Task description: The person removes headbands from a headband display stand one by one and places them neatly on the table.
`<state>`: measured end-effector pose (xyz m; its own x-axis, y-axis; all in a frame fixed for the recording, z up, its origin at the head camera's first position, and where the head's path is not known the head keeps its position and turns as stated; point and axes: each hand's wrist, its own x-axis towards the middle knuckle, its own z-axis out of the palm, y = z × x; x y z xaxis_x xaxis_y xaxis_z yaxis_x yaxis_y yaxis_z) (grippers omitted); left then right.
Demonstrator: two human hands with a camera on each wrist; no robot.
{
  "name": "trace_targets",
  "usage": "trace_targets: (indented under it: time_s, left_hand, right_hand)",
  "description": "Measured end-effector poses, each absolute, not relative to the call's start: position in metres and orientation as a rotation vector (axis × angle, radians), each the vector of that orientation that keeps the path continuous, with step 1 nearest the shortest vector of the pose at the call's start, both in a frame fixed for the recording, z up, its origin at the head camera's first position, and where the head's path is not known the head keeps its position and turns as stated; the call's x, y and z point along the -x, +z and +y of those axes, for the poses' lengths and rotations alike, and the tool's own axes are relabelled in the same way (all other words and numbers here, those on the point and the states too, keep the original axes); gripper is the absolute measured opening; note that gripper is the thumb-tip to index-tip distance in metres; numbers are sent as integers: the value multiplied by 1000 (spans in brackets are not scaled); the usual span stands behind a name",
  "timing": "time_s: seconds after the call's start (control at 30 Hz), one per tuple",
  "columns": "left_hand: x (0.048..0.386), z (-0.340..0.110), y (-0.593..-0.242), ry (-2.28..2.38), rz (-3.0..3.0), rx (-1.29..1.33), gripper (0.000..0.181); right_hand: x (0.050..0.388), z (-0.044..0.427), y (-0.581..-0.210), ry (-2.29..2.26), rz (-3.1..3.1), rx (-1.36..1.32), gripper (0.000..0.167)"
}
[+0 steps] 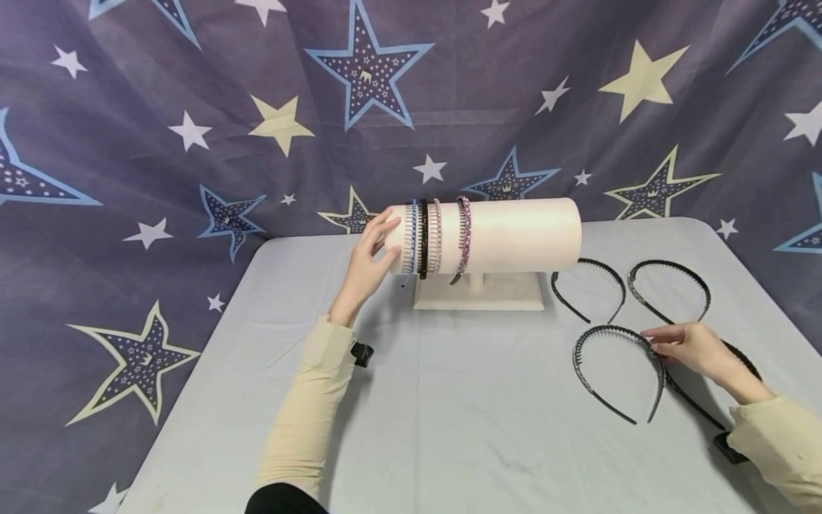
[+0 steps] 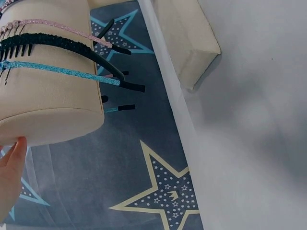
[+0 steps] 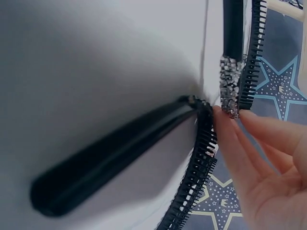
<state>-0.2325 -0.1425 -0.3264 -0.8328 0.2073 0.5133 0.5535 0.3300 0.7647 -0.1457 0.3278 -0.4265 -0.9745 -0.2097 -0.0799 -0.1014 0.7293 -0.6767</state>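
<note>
Progress seemingly halfway, with glittery blue headband (image 1: 414,235), textured black headband (image 1: 423,239), pale-pink headband (image 1: 437,237) and purplish sequined headband (image 1: 466,235) around cream cylindrical stand (image 1: 523,235), three dark curved headbands (image 1: 671,263) left on pale-grey cloth-covered tabletop (image 1: 488,428). Pinches silver-sequined black headband (image 3: 230,84) with fingers of right hand (image 1: 696,351); spreads fingers of left hand (image 1: 366,268) against stand's end. Shows no legible brand or writing.

Your head cam looks fwd & down over the pale grey cloth-covered table (image 1: 449,400), wide view, facing the purple star-print fabric backdrop (image 1: 443,93). Your L wrist cam (image 1: 362,354) is rolled sideways, close by the end of the cream cylindrical display stand (image 1: 520,235); head view shares that stand. Your R wrist cam (image 1: 728,448), rolled too, is v. close to the black toothed headband w/ silver glitter (image 3: 230,88), which head cam also sees.
</note>
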Motion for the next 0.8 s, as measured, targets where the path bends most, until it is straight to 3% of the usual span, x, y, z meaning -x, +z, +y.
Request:
trace_targets:
  time_s: [0.53,0.8]
  left_hand:
    - [231,-143,-326,-1514,-2266,691,40]
    - [253,-151,-349,-1485,-2269,687,41]
  right_hand:
    - [145,326,-431,-1107,2731,264,29]
    - [147,326,-428,-1137,2781,310,29]
